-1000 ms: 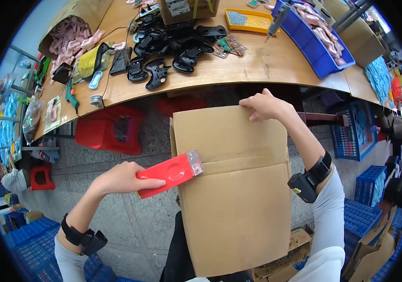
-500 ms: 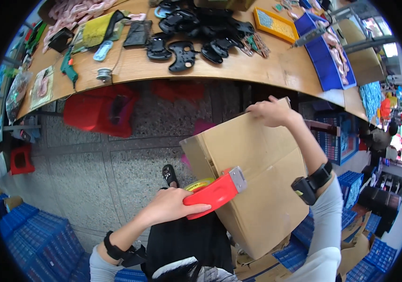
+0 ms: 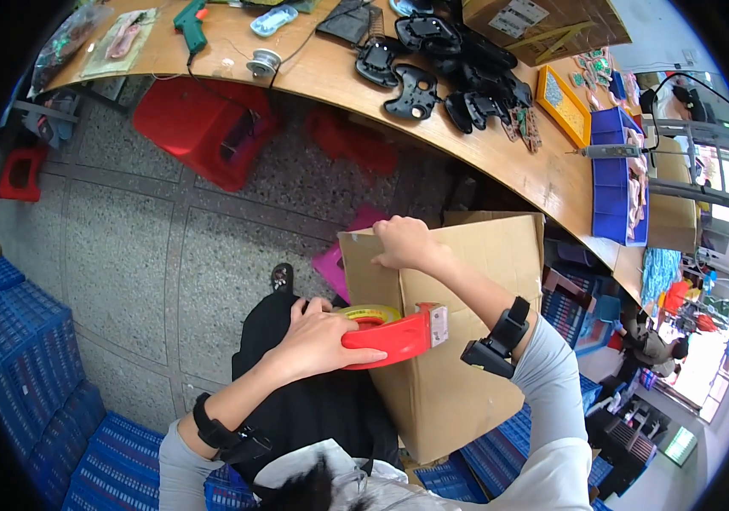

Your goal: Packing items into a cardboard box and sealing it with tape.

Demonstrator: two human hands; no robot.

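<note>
My left hand (image 3: 318,341) is closed round a red tape dispenser (image 3: 394,342), which carries a yellow-green roll of tape. The dispenser's metal end points right, overlapping the near-left side of a brown cardboard box (image 3: 458,392); I cannot tell whether they touch. The box stands tilted against my legs, below the workbench edge. My right hand (image 3: 407,244) grips the top edge at the box's far-left part, its fingers bent over the cardboard. Part of the fingertips is hidden. Dark bands with small devices sit on both forearms.
A wooden workbench (image 3: 313,83) curves across the far side, bearing black controller shells (image 3: 413,94), a yellow tray (image 3: 562,106) and a blue bin (image 3: 607,196). Red stools (image 3: 203,128) stand underneath. Blue stacked crates (image 3: 32,341) are at the left and behind the box.
My view has swung, shifting the bench rightward. My right hand has moved from the box's far-right edge to its far-left part. The tape dispenser stays in my left hand.
</note>
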